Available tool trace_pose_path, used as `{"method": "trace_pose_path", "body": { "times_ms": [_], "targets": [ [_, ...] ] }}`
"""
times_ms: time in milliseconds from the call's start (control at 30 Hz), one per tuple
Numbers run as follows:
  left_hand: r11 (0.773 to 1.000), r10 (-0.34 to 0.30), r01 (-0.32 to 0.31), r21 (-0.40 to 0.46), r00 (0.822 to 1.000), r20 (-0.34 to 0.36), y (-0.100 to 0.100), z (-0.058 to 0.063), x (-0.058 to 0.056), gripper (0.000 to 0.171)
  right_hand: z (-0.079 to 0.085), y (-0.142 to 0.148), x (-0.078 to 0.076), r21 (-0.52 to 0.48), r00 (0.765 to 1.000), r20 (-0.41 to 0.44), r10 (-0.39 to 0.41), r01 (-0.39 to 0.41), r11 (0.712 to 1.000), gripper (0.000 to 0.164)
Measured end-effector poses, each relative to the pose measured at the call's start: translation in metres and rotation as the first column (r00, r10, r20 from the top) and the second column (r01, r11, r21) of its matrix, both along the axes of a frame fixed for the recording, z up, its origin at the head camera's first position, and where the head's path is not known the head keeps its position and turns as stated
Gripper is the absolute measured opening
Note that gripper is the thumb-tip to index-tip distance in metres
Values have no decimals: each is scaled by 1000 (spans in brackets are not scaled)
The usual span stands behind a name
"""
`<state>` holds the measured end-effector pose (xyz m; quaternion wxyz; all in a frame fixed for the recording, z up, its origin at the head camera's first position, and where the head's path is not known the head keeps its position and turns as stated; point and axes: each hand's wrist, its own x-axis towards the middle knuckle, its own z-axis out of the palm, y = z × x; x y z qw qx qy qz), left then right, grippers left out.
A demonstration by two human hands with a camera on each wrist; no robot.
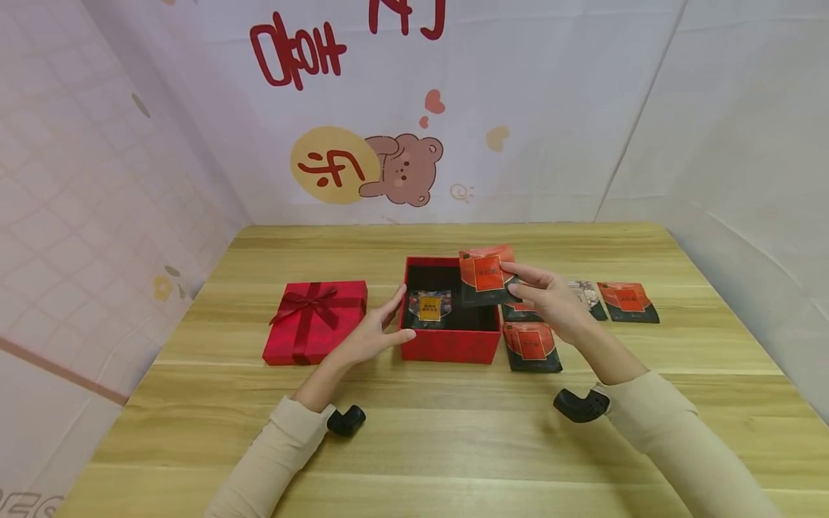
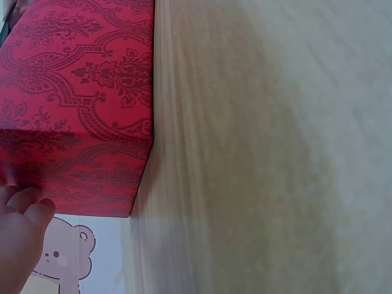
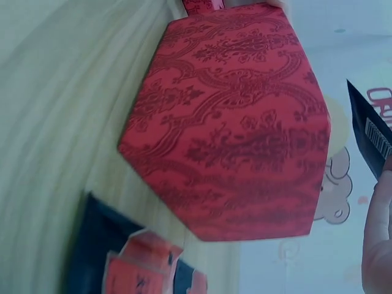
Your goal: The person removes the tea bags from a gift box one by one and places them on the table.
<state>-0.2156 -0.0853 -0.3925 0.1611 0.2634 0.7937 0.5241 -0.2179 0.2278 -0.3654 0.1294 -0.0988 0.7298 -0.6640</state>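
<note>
An open red gift box (image 1: 450, 347) with a dark inside stands mid-table. A small packet with a yellow label (image 1: 430, 308) lies in its left part. My left hand (image 1: 369, 334) rests against the box's left side, thumb near the front left corner; the left wrist view shows its fingertips at the patterned red wall. Over the box's right part, my right hand (image 1: 550, 298) pinches a red-and-black packet (image 1: 487, 277) by its right edge. In the right wrist view, the dark, barcoded back of this packet (image 3: 372, 135) shows beside the box.
Right of the box lie a red-and-black packet (image 1: 533, 347), another partly under my right hand, a pale patterned packet (image 1: 588, 298) and a further red-and-black packet (image 1: 628, 301). The red lid with a dark ribbon bow (image 1: 315, 322) lies left of the box. A wall stands behind the table.
</note>
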Motion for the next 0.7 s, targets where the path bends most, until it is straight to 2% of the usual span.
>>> {"method": "trace_pose_path", "body": {
  "times_ms": [167, 300, 433, 500, 667, 700],
  "targets": [
    [1000, -1, 1, 5, 1000, -11, -3, -2, 0, 77, -2, 14, 8, -93, 999, 40, -4, 8, 996, 53],
    [1000, -4, 4, 2, 1000, -9, -3, -1, -1, 77, -4, 29, 16, -166, 999, 39, -23, 29, 986, 47],
    [1000, -2, 2, 3, 1000, -2, -3, -1, -1, 78, -8, 43, 23, -268, 999, 27, -23, 30, 963, 39],
    [1000, 0, 0, 6, 1000, -9, -4, -6, -2, 79, -11, 50, 26, -318, 1000, 21, -21, 27, 948, 37],
    [1000, -2, 2, 3, 1000, -16, -3, -6, -2, 78, -18, 69, 36, -361, 999, 49, -19, 35, 932, 38],
    [1000, -3, 3, -2, 1000, -12, -2, -2, 0, 78, -20, 72, 38, -376, 998, 57, -17, 37, 926, 38]
  ]
}}
